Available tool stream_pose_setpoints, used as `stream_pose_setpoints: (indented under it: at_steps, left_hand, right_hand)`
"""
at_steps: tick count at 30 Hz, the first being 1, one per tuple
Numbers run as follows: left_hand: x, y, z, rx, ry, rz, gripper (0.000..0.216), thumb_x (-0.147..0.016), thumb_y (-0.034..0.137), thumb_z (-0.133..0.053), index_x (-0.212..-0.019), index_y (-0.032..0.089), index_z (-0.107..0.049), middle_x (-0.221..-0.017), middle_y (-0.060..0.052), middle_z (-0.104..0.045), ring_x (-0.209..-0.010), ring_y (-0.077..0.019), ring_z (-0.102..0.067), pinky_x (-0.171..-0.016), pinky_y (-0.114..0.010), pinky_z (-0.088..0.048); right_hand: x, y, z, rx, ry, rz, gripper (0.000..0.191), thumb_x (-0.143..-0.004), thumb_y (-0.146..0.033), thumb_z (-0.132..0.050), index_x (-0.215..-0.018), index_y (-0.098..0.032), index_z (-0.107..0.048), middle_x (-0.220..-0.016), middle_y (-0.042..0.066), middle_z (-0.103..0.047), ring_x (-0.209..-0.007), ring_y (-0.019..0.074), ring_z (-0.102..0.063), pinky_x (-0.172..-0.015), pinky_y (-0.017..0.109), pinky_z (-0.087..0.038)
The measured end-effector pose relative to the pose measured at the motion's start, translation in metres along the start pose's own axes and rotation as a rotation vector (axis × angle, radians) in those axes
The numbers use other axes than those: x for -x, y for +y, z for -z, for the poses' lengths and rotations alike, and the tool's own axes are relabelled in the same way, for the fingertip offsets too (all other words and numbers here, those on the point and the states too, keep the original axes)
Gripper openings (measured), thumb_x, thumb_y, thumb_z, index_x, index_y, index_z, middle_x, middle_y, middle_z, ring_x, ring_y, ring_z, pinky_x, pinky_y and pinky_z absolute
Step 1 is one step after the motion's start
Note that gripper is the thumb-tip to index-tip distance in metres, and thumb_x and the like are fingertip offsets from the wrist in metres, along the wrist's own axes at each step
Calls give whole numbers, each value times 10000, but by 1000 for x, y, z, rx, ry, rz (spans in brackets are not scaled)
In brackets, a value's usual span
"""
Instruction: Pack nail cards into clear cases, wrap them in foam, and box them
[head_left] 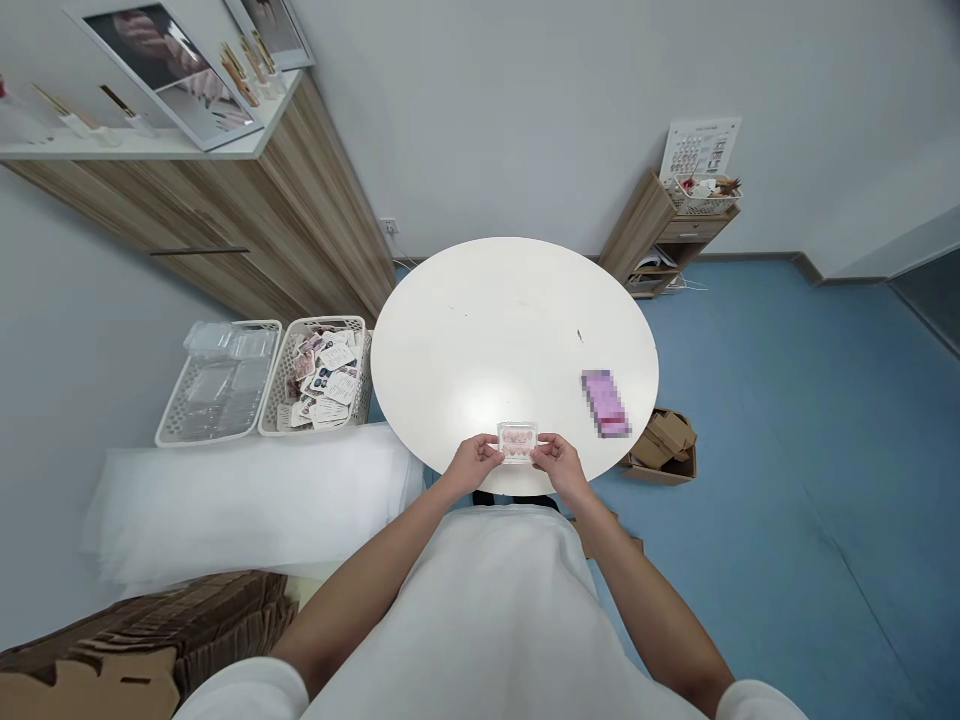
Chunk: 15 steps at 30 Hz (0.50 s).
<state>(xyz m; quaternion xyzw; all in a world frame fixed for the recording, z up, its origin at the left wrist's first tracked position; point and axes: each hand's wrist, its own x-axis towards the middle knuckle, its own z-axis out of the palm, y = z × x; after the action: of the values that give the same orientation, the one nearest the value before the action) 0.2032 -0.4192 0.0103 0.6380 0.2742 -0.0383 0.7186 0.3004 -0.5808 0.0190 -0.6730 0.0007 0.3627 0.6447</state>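
Between my two hands is a small clear plastic box with pinkish pieces or a pink printed card inside; the details are too small to make out. My left hand pinches its left edge, with the thumb near the lower corner. On the opposite edge, my right hand grips it the same way. The box is over the near edge of the white oval table. To its right on the tabletop lies a purple, pixelated rectangular object.
Left of the table stand a white basket of printed cards and a white basket of clear plastic boxes. White foam sheets and folded cardboard lie nearer. A cardboard box sits on the floor at right, below a small cabinet.
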Motion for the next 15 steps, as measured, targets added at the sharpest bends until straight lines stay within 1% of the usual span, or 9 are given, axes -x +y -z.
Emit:
stream_pose_setpoints:
  at_steps: [4,6,7,9,11,13,15]
  left_hand:
    - [1,1,-2,-5,32,-27,538,-671,383,-643,-1141,178,-479,-719,-15,-602,-709,-159,-579,-730,-314,-424]
    - [3,6,-1,-53,67,-79,601,-672,390,-639,-1206,202,-438,-818,-35,-605,-796,-171,-573,-796,-331,-405]
    - [5,10,1,-97,99,-117,664,-644,392,-663,-1234,218,-415,-907,-52,-597,-869,-188,-559,-832,-342,-390]
    - [8,19,6,-214,158,-211,849,-538,385,-739,-1285,248,-360,-1098,-80,-534,-1013,-234,-498,-893,-368,-351]
    - [9,30,11,-351,181,-292,974,-445,377,-786,-1303,263,-341,-1203,-94,-467,-1092,-278,-431,-931,-395,-310]
    - [9,40,15,-462,168,-324,968,-420,386,-795,-1286,269,-378,-1213,-97,-462,-1112,-301,-401,-956,-409,-271]
    - [7,46,15,-497,155,-310,925,-415,397,-796,-1255,279,-427,-1169,-90,-498,-1096,-307,-408,-962,-406,-253]
  right_hand:
    - [-4,-1,2,6,-32,-4,429,-578,-351,-698,-938,-226,-501,-707,-25,-556,-676,125,-560,-692,332,-488]
    - [-7,-5,2,10,-57,3,444,-581,-364,-694,-955,-232,-493,-716,-28,-547,-677,126,-563,-702,339,-487]
    - [-9,-7,2,15,-69,6,449,-584,-368,-693,-962,-233,-490,-721,-28,-546,-678,127,-565,-707,342,-486]
    - [-12,-12,2,30,-95,5,457,-590,-373,-690,-973,-233,-483,-734,-26,-546,-675,126,-565,-713,345,-482]
    - [-16,-17,3,44,-133,-4,463,-599,-373,-685,-987,-235,-474,-752,-23,-545,-675,125,-566,-716,343,-479]
    - [-21,-21,4,51,-181,-7,471,-612,-373,-676,-1009,-238,-461,-776,-16,-544,-689,128,-570,-719,340,-478]
    - [-25,-23,5,67,-234,-2,481,-628,-375,-661,-1038,-241,-449,-803,-6,-547,-713,136,-575,-727,341,-476]
